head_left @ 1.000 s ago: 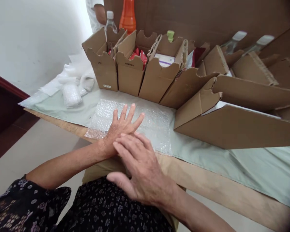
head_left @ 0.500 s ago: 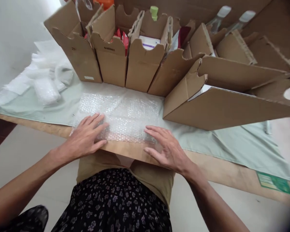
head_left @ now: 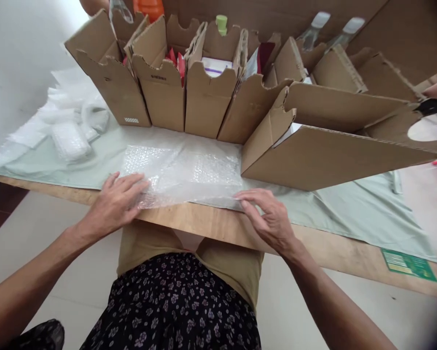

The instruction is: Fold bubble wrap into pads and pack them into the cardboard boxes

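Note:
A sheet of clear bubble wrap (head_left: 189, 170) lies on the pale green cloth in front of the cardboard boxes, its near edge partly lifted and folded. My left hand (head_left: 119, 199) rests on the sheet's near left corner with its fingers spread. At the near right corner, my right hand (head_left: 265, 211) pinches the edge of the bubble wrap between thumb and forefinger.
Several cardboard boxes (head_left: 203, 104) stand in a row behind the sheet, with a larger one (head_left: 331, 158) angled at the right. Bubble wrap pieces (head_left: 70, 141) are piled at the left. A green label (head_left: 410, 265) is on the table's wooden edge (head_left: 203, 218). Parts of another person show at the top right.
My right hand has closed on the sheet's near right corner and the near edge has lifted and folded. My left hand has shifted slightly left on the sheet.

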{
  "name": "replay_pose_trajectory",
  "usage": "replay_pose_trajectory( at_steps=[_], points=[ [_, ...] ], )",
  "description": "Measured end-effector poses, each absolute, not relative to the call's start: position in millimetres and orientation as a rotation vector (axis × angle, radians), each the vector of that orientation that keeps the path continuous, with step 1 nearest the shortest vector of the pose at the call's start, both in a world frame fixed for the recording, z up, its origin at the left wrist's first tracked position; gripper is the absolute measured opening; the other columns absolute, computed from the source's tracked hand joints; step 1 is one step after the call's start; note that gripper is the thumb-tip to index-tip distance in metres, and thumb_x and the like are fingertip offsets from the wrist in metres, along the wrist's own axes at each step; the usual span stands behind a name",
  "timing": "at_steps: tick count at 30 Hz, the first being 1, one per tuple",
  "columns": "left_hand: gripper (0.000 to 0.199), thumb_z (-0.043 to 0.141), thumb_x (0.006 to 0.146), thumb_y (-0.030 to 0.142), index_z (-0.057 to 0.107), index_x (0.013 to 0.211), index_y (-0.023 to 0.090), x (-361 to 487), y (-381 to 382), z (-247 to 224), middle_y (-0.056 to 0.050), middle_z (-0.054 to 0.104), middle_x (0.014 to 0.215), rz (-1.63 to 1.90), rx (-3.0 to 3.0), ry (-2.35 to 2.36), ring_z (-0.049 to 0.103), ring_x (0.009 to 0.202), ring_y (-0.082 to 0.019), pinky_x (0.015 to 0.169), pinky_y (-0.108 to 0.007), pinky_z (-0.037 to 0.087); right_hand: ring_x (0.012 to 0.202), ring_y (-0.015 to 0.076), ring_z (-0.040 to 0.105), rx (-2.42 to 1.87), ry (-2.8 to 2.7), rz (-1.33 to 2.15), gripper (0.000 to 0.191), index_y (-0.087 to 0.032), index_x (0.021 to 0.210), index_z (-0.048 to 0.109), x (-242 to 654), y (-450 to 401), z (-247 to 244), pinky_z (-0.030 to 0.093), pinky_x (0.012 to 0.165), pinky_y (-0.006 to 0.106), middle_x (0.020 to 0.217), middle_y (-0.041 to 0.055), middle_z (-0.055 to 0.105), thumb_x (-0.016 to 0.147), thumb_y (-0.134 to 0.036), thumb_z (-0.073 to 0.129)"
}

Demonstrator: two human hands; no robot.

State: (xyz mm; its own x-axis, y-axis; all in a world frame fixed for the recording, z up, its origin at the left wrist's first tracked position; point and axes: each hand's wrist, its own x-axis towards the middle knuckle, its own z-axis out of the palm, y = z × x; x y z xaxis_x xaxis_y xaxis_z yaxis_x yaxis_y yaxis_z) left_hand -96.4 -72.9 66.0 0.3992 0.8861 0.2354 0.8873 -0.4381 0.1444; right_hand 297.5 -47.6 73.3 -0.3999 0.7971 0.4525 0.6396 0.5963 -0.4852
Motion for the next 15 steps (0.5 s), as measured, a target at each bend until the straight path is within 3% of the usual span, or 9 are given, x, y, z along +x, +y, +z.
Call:
replay_pose_trajectory(
  at_steps=[2,5,9,12,15],
  points=[
    [0.030,0.046,0.098,0.024,0.072,0.114,0.023,-108.6,-72.6,73.7,-0.011,0.075,0.132,-0.587,-2.580,-1.761,0.069,0.127,-0.030,0.123,-0.059,0.038,0.089,0.0190,0.073,-1.206,-2.030,0.460,0.017,-0.024,0.095,0.072,301.5,-54.2,90.7,0.056,0.084,0.033,0.093,0.0023,0.079,0.102,-0.029,0.057],
    [0.021,0.057,0.094,0.032,0.075,0.102,0.025,-122.8,-74.1,92.0,-0.004,0.081,0.116,-0.889,-2.616,-2.006,0.074,0.117,-0.026,0.122,-0.052,0.042,0.077,0.0163,0.071,-1.282,-1.831,0.608,0.016,-0.023,0.089,0.072,306.7,-62.2,105.5,0.056,0.073,0.029,0.082,0.0008,0.076,0.098,-0.034,0.065],
    [0.024,0.072,0.082,0.048,0.078,0.091,0.027,-124.9,-71.4,111.4,0.000,0.081,0.105,-0.947,-2.362,-2.726,0.073,0.103,-0.025,0.094,-0.036,0.058,0.070,0.0152,0.069,-1.332,-1.596,0.788,0.022,-0.022,0.088,0.070,309.4,-57.1,95.0,0.056,0.068,0.028,0.076,0.0006,0.073,0.094,-0.043,0.071],
    [0.032,0.076,0.077,0.053,0.076,0.087,0.023,-119.1,-64.0,110.5,-0.001,0.079,0.095,-0.894,-2.147,-3.021,0.069,0.091,-0.024,0.077,-0.029,0.054,0.082,0.0192,0.073,-1.319,-1.541,1.032,0.043,-0.024,0.116,0.068,310.7,-49.6,77.0,0.059,0.074,0.032,0.088,0.0030,0.076,0.087,-0.054,0.077],
    [0.032,0.076,0.076,0.052,0.074,0.085,0.022,-115.3,-56.7,104.0,-0.002,0.077,0.092,-1.054,-2.109,-3.040,0.068,0.093,-0.024,0.079,-0.029,0.052,0.110,0.0254,0.072,-1.326,-1.683,1.159,0.084,-0.024,0.149,0.051,313.7,-51.4,62.3,0.059,0.094,0.040,0.114,0.0087,0.077,0.078,-0.054,0.085]
  ],
)
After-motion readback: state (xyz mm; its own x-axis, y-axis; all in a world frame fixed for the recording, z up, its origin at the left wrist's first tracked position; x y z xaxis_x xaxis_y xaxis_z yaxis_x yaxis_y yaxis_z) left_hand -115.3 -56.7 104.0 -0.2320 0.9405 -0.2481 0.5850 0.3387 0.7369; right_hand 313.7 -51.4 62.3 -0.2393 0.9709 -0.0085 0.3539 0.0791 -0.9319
